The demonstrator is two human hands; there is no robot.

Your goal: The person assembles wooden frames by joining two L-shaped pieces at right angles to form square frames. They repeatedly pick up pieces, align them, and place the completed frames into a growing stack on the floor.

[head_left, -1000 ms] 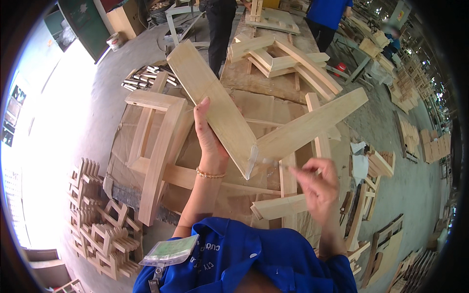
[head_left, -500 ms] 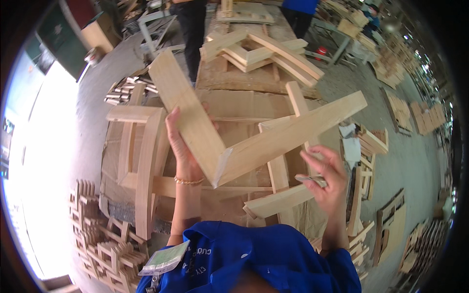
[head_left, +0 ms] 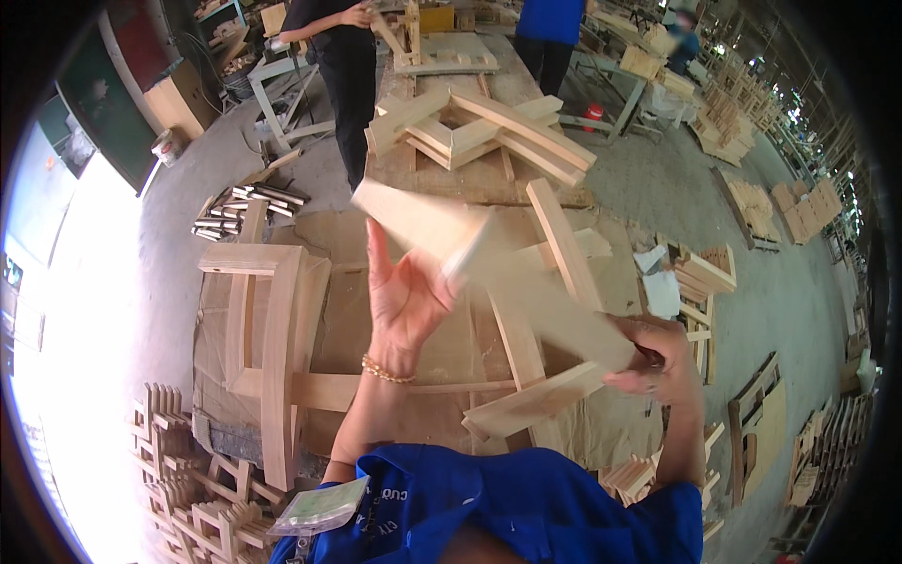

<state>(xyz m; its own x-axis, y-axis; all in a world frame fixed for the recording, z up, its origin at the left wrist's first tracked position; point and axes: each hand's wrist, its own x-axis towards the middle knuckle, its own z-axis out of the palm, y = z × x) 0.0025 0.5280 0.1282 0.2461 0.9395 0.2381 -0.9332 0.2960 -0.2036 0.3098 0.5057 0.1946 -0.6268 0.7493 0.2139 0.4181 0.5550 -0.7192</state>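
An L-shaped wooden frame corner (head_left: 423, 226), two flat light boards joined at a mitre, is tilted in front of me and smeared by motion. My left hand (head_left: 410, 305) holds it from below near the joint, thumb up along one board and palm showing; the fingertips are partly hidden. My right hand (head_left: 658, 362) is closed round the far end of the other board. A small dark bit shows between its fingers, too blurred to name. Beneath lies a wooden board (head_left: 536, 404), crossed by a longer rail (head_left: 517, 343).
Cardboard (head_left: 357, 324) covers the bench. A joined wooden frame (head_left: 282, 348) stands at left; more frame corners (head_left: 507, 127) are stacked farther along. Two people stand at the far end, one in black trousers (head_left: 348, 85). Slatted wooden parts (head_left: 216, 508) are piled at lower left.
The frame corner has turned, its right-hand board swinging down towards me. My right hand has closed on that board's end; my left hand has shifted right, nearer the joint.
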